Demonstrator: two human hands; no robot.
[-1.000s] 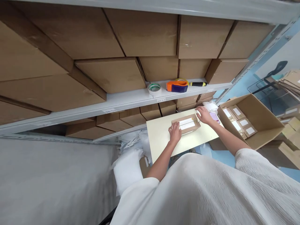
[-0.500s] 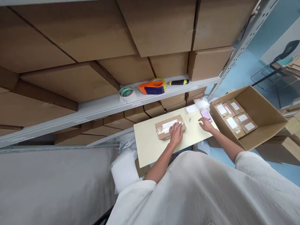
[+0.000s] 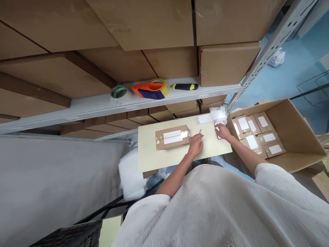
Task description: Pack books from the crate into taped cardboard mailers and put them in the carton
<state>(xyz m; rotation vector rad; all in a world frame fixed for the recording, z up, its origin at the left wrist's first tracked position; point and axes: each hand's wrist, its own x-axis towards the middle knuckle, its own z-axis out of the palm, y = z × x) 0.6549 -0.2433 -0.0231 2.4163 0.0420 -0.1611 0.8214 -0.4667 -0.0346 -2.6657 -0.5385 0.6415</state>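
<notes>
A taped brown cardboard box (image 3: 159,139) with white labels lies on the cream tabletop (image 3: 147,163). My left hand (image 3: 196,145) is at its right end, fingers stretched out and holding nothing; I cannot tell whether the fingertips touch the box. Just beyond those fingers is a small grey sliver (image 3: 200,131). At the right of the tabletop, my right hand (image 3: 223,132) is closed over a phone (image 3: 217,125) with a pinkish screen, hiding part of it. A white label sheet (image 3: 204,118) and a crumpled clear plastic bag (image 3: 218,113) lie behind the phone.
A large open carton (image 3: 303,137) at the right holds several small labelled boxes. On the shelf (image 3: 102,108) ahead sit a tape roll (image 3: 119,92), an orange tape dispenser (image 3: 147,90) and a utility knife (image 3: 184,86). Large cartons (image 3: 159,27) fill the shelving above.
My left hand has come off the box top to its right end. My right hand has moved onto the phone. The view has shifted, moving the shelf items and box leftward.
</notes>
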